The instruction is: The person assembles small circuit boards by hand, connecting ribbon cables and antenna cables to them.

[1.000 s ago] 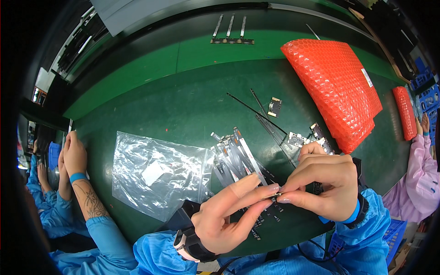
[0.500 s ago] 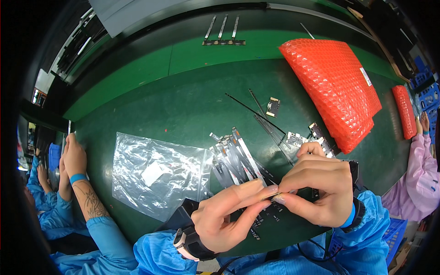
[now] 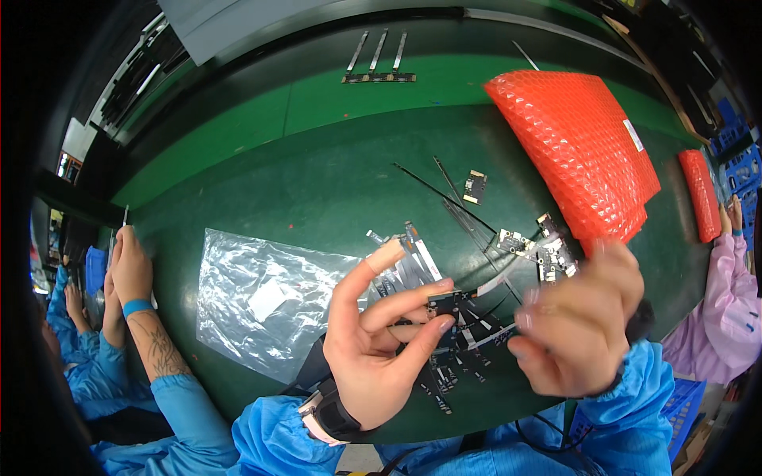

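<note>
Between the thumb and fingers of my left hand [image 3: 369, 333] is a small black circuit board [image 3: 444, 305]. A pale flat ribbon cable [image 3: 498, 279] runs up and right from the board's edge and seems joined to it. My right hand [image 3: 583, 321] is apart from the board, to its right, with fingers curled and smeared by motion; whether they hold anything cannot be made out. Behind and below the board lies a pile of flat ribbon cables [image 3: 419, 250], partly covered by my left hand. Several small circuit boards [image 3: 549, 258] lie heaped beyond my right hand.
A clear plastic bag [image 3: 238, 317] lies left of the cables. A red bubble-wrap package [image 3: 571, 143] stands at the far right. Thin dark strips [image 3: 444, 190] and a single board [image 3: 475, 187] lie mid-table. Boards with cables [image 3: 379, 78] sit at the back. Co-workers' hands [image 3: 131, 270] are at the left.
My hands have drawn apart: the right moved off to the right, while the left turned up, and the black board with its cable now shows in its fingers.
</note>
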### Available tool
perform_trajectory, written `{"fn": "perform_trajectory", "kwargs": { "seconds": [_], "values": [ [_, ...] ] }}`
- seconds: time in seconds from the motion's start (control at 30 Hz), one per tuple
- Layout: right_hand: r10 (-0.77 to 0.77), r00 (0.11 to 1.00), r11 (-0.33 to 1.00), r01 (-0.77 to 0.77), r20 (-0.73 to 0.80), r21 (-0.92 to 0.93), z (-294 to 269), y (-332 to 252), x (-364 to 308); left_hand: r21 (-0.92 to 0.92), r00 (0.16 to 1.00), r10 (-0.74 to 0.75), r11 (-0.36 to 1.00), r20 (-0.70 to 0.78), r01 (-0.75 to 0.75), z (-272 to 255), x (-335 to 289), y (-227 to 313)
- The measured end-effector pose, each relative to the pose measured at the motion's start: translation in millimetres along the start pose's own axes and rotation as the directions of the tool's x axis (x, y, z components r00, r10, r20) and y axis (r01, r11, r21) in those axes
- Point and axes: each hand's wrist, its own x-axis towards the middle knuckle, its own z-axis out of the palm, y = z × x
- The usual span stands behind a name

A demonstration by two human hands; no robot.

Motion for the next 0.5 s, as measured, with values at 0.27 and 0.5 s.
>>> {"fn": "perform_trajectory", "kwargs": {
  "seconds": [0.27,0.5],
  "values": [
    [0.126,0.926,0.985,-0.159,0.357,0.065,11.6,-8.3,-2.8,-0.066,0.999,0.053,0.996,0.01,-0.052,-3.0,1.2,1.5],
    [0.184,0.834,0.954,-0.28,0.52,0.111,11.9,1.1,1.8,-0.108,0.999,-0.028,0.994,0.02,0.03,1.5,0.3,1.5]
  ]
}}
